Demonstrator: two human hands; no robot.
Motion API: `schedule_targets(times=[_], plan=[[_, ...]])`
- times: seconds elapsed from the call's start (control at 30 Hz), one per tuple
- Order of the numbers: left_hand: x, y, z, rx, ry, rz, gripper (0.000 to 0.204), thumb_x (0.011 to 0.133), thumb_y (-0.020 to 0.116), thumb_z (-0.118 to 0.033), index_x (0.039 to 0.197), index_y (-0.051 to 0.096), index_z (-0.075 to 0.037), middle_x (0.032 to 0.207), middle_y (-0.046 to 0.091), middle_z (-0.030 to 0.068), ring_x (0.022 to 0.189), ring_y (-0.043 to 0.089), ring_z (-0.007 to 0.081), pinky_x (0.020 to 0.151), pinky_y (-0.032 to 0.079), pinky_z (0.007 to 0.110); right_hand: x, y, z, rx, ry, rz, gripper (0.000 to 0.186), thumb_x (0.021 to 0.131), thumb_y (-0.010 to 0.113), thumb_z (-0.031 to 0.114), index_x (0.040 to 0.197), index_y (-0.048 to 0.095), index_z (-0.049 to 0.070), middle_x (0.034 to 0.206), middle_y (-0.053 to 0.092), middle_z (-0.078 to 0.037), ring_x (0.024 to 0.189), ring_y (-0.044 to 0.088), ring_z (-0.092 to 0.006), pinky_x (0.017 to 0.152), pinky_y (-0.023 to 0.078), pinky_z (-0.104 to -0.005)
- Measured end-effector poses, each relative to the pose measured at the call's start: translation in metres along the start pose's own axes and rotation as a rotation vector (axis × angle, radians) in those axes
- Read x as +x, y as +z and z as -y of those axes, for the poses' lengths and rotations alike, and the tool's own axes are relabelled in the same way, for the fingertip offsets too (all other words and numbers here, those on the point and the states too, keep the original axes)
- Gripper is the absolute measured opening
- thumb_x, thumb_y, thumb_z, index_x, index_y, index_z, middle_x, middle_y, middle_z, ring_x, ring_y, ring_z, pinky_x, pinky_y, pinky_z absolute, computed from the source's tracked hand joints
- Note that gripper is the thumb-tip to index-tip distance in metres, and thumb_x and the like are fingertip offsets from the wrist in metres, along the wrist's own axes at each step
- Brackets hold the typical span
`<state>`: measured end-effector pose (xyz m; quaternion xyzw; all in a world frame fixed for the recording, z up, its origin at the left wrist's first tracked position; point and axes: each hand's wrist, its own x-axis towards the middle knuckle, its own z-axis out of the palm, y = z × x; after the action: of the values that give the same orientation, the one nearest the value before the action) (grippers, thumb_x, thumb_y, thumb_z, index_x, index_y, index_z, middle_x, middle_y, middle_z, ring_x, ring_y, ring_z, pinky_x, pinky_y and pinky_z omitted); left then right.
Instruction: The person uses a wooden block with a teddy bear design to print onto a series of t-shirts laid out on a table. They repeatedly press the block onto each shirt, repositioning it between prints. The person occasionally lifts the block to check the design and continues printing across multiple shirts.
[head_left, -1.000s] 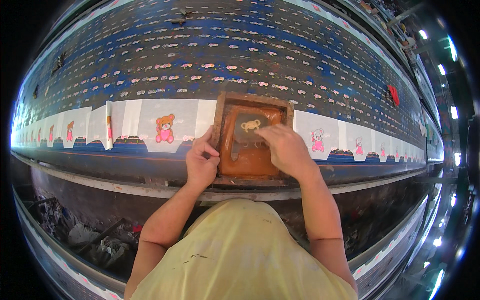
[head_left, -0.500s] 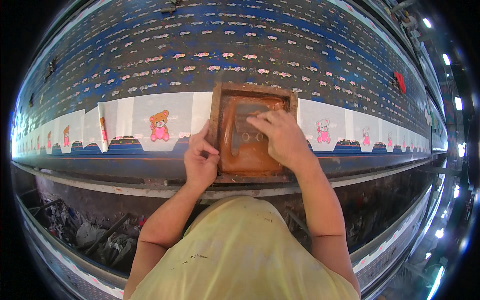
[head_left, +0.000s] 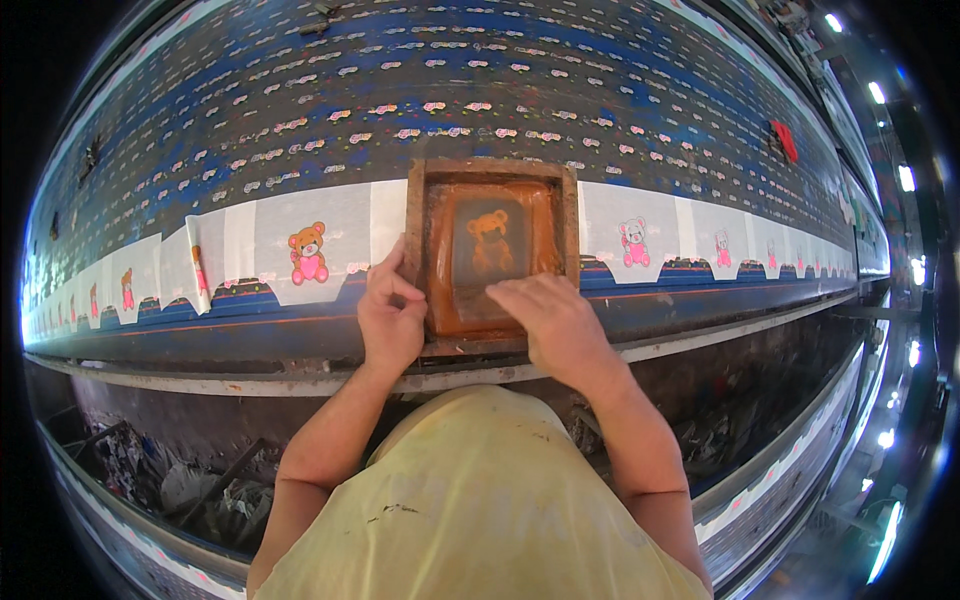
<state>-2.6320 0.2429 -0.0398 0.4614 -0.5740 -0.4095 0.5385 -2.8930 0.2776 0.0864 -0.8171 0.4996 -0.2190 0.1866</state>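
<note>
Rows of small pink and white prints are running across the long dark table [head_left: 560, 95], whose top is showing patches of worn blue. Along its near side a strip of white cloth panels [head_left: 350, 210] is lying flat, with a brown-and-pink bear print [head_left: 309, 258] sitting left of the wooden frame [head_left: 569, 225] and a paler pink-and-white bear print [head_left: 634, 243] sitting right of it. Farther left, one rolled panel edge [head_left: 198, 265] is standing out from the strip.

The frame is resting on the strip near the table's front rail [head_left: 240, 386], and orange-brown ink [head_left: 541, 215] is coating the inside around a bear shape [head_left: 490, 245]. The hands are staying apart: the left hand [head_left: 390, 312] is bending its fingers against the frame's left side, while the right hand [head_left: 558, 325] is reaching over its lower right part; I cannot tell whether either is gripping.

Red cloth [head_left: 783, 142] is lying toward the far right. Pale scraps [head_left: 190, 490] are filling the dark space below, and tube lights [head_left: 907, 178] are glowing at right.
</note>
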Motion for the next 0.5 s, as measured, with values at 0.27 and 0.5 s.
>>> schedule_targets(times=[0.27, 0.5], plan=[[0.000, 0.000, -0.004, -0.018, 0.014, 0.000, 0.023, 0.087, 0.071, 0.015, 0.092, 0.066, -0.007, 0.171, 0.061, 0.0286, 0.145, 0.064, 0.0375, 0.124, 0.050, 0.045, -0.031, 0.010, 0.021, -0.069, 0.019, 0.021, 0.054, 0.086, 0.069, -0.009, 0.137, 0.078, 0.006, 0.140, 0.077, -0.014, 0.129, 0.070, -0.0378, 0.112, 0.056, -0.0503], [-0.003, 0.002, -0.020, -0.056, 0.182, -0.008, 0.024, 0.087, 0.076, 0.016, 0.091, 0.067, -0.006, 0.171, 0.059, 0.0324, 0.146, 0.063, 0.0412, 0.120, 0.055, 0.048, -0.025, -0.005, 0.020, -0.215, -0.016, 0.048, 0.064, 0.097, 0.085, 0.043, 0.145, 0.075, 0.002, 0.150, 0.071, -0.019, 0.148, 0.059, -0.0409, 0.123, 0.048, -0.0574]])
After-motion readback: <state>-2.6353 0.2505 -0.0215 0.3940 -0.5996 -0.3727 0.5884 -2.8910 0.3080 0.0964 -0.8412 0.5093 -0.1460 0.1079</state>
